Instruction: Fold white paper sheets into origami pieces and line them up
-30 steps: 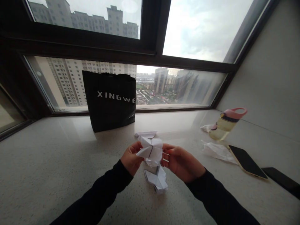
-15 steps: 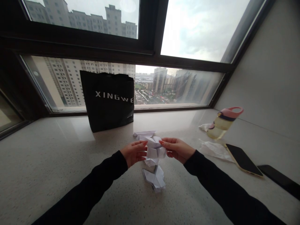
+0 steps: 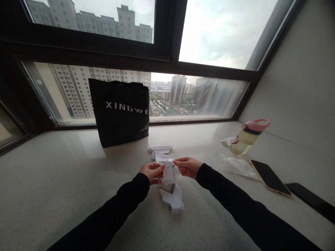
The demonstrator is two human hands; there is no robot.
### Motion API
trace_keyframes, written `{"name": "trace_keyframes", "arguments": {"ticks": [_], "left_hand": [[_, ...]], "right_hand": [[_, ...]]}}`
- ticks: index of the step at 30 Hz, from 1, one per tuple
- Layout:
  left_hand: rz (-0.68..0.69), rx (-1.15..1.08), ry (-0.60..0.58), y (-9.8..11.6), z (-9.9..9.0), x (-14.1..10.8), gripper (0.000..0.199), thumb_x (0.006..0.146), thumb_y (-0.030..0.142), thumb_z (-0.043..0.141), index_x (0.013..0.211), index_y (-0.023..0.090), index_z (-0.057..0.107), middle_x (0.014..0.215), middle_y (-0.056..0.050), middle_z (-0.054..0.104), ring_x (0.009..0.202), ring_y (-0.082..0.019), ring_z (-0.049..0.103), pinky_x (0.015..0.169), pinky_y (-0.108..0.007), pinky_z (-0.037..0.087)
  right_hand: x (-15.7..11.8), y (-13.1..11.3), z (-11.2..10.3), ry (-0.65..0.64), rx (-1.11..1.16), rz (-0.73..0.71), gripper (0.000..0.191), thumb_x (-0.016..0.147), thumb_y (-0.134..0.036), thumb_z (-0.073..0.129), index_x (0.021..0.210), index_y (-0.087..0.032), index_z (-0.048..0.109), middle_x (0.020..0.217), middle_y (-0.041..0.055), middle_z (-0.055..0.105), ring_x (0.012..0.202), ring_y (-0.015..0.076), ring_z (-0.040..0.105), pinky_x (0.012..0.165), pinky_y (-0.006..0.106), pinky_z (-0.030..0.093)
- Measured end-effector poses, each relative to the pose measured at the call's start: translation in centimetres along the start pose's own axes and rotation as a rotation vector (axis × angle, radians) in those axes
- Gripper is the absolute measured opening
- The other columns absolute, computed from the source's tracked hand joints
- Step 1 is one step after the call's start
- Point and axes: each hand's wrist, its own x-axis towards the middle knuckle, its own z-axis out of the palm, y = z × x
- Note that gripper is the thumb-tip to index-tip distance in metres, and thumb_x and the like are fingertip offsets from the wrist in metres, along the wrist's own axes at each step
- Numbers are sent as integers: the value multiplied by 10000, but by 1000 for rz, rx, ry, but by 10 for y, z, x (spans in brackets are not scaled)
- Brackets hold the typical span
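Note:
Between my two hands is a piece of folded white paper (image 3: 169, 173), with creased, box-like faces. My left hand (image 3: 153, 172) pinches its left side between thumb and fingers. On the upper right edge, my right hand (image 3: 188, 166) grips it with thumb and forefinger, the other fingers curled beneath. Below the hands, nearer to me, another folded paper piece (image 3: 172, 198) with angled flaps lies on the sill. Beyond the hands rests a flat folded paper strip (image 3: 161, 149). Paper directly behind the held piece overlaps it, so I cannot tell where one ends.
A black bag (image 3: 121, 115) with white lettering stands by the window on the speckled stone sill (image 3: 65, 181). To the right are a pink-lidded bottle (image 3: 246, 137), a crumpled clear wrapper (image 3: 239, 166), a phone (image 3: 270, 177) and a dark flat object (image 3: 311, 199).
Both hands have come closer together around the paper. My right hand has shifted left with its grip, and the held piece has moved slightly left and turned.

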Motion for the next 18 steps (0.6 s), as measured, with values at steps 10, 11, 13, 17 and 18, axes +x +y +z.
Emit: {"name": "trace_keyframes", "arguments": {"ticks": [10,11,13,17,18], "left_hand": [[-12,-34,22,-15,-2,4,356,410,290,772,624,145,528,515,32,558,440,-109,554,457,-237,449],[-14,-35,25,-15,-2,4,358,409,290,772,626,145,526,517,33,559,441,-109,556,458,-237,452],[-18,-36,33,-17,-1,6,362,411,291,771,630,145,523,521,34,561,444,-109,559,456,-235,456],[-19,-33,53,-21,0,10,366,425,300,766,643,143,517,527,38,558,435,-101,558,450,-228,462],[-18,-32,58,-21,0,11,368,427,302,765,647,143,516,528,39,557,431,-97,557,450,-226,464]], "right_hand": [[4,5,-1,-3,-15,16,181,529,-201,729,625,-109,607,371,-65,521,265,-13,371,248,71,260],[3,4,-1,-5,-19,11,183,528,-206,729,620,-106,606,358,-71,506,254,-19,345,239,70,235],[3,4,0,-3,-26,3,185,526,-213,729,607,-104,603,332,-83,479,240,-25,309,229,71,203],[5,3,-1,26,-48,13,190,507,-205,738,597,-109,600,327,-82,473,245,-15,330,229,80,209],[7,2,-2,36,-54,21,193,502,-200,741,600,-110,601,335,-77,482,250,-10,347,229,84,215]]}}
